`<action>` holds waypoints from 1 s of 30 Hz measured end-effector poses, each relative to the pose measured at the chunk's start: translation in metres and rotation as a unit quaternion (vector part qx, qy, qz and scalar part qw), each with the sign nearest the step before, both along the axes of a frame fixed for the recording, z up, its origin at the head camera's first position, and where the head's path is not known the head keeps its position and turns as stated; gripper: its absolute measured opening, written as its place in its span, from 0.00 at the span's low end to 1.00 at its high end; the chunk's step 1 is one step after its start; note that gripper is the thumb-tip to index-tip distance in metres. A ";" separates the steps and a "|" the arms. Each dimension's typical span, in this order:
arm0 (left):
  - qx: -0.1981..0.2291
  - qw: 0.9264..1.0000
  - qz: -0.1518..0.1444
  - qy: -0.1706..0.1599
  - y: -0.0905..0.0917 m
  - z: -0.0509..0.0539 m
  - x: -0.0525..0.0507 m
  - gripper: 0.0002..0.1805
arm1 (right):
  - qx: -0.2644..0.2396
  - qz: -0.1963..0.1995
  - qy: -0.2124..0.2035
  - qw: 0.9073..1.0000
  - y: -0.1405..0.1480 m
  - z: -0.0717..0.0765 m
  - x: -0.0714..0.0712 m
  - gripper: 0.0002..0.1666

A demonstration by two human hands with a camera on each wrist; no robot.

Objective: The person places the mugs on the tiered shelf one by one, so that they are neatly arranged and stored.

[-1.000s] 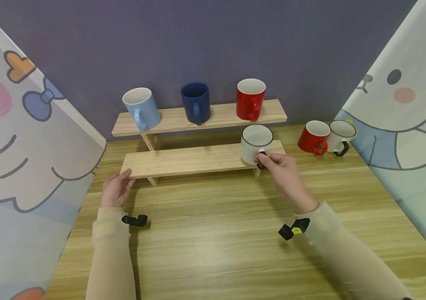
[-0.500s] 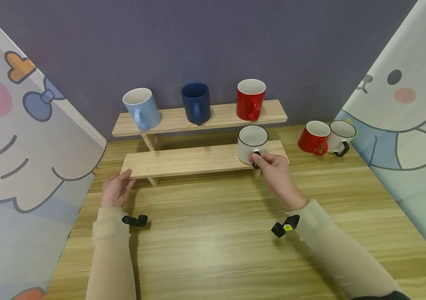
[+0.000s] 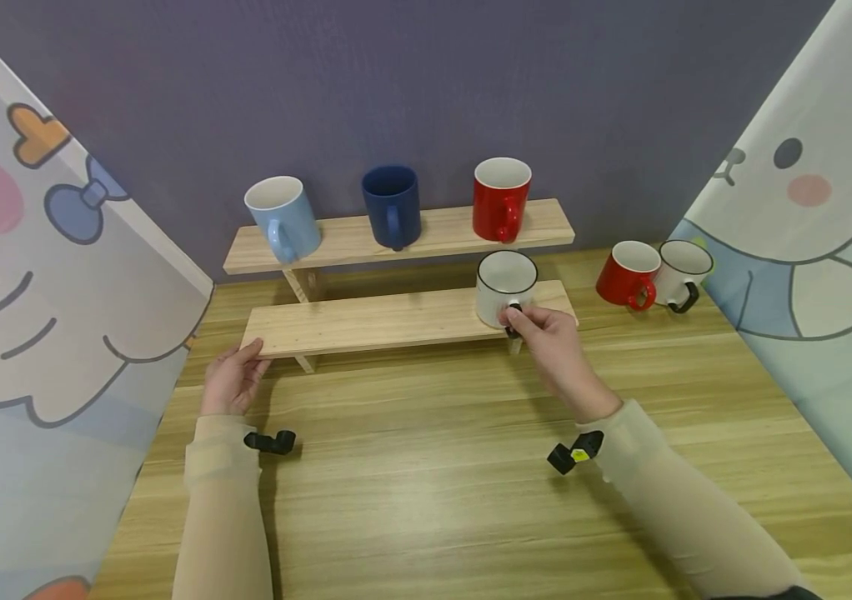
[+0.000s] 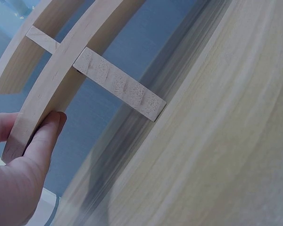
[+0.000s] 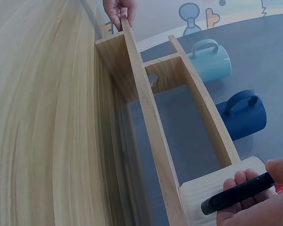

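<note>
My right hand (image 3: 557,354) pinches the black handle of a white mug (image 3: 499,298) with a black rim. This mug stands upright at the right end of the lower board of a two-tier wooden shelf (image 3: 366,323). In the right wrist view the black handle (image 5: 238,193) lies between thumb and fingers. My left hand (image 3: 231,379) grips the left end of the lower board, thumb on one face and fingers on the other, as the left wrist view shows on the board (image 4: 47,89). On the upper board are a light blue mug (image 3: 294,221), a dark blue mug (image 3: 399,212) and a red mug (image 3: 492,204).
Right of the shelf, a second red mug (image 3: 618,279) and another white mug (image 3: 668,282) with a black handle stand side by side on the wooden table (image 3: 411,467). A dark wall (image 3: 426,83) rises behind the shelf, and printed cartoon panels (image 3: 801,250) flank the table.
The white mug and my right hand have shifted slightly left along the lower board, mostly in the first half second. My left hand stays where it was.
</note>
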State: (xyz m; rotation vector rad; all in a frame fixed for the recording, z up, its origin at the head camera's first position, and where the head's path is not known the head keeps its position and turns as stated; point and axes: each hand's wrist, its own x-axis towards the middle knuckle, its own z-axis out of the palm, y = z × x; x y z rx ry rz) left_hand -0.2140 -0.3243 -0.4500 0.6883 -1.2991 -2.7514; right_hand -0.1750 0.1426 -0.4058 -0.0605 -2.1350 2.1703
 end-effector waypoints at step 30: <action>-0.011 1.000 0.006 -0.009 0.001 0.001 0.000 0.24 | 0.091 -0.011 -0.009 0.996 0.032 0.006 0.012 0.29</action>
